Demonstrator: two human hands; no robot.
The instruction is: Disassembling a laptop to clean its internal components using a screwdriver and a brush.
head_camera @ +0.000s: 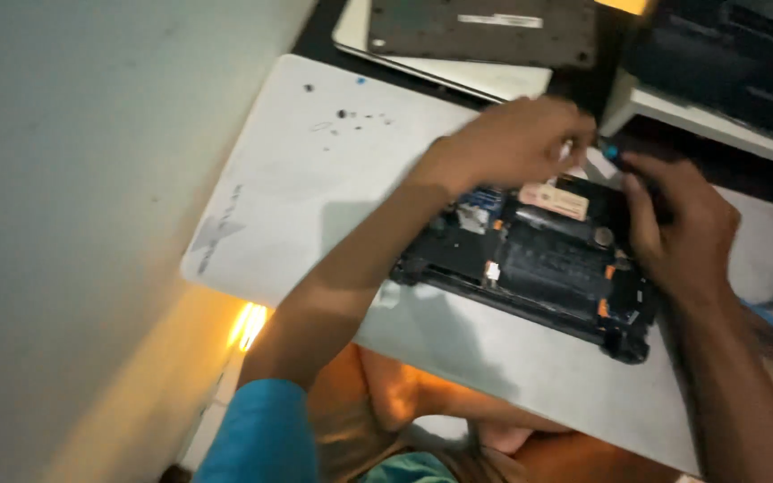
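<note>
working over an opened black laptop base with exposed internals (530, 268), which lies on a white board-like desk surface (315, 179), a bit right of middle. judged step: mid-disassembly, both hands at the far edge of the chassis, handling a small part or fastener there. left hand (507, 143) reaches in from the near left, forearm stretched diagonally across the desk, wrist bent, fingers curled narrow and pinched at a pale bit near the far edge; exactly what it grips is too blurred to tell. right hand (677, 224) comes in from the near right, resting on the right far corner of the base, fingers closed around a thin tool with a small blue tip (610, 152), tip pointing at the left fingertips. next move looks to call for a steady, precise touch at that far edge, left hand bracing. a grey flat panel with screw holes (485, 31) lies far off, on a pale slab.
</note>
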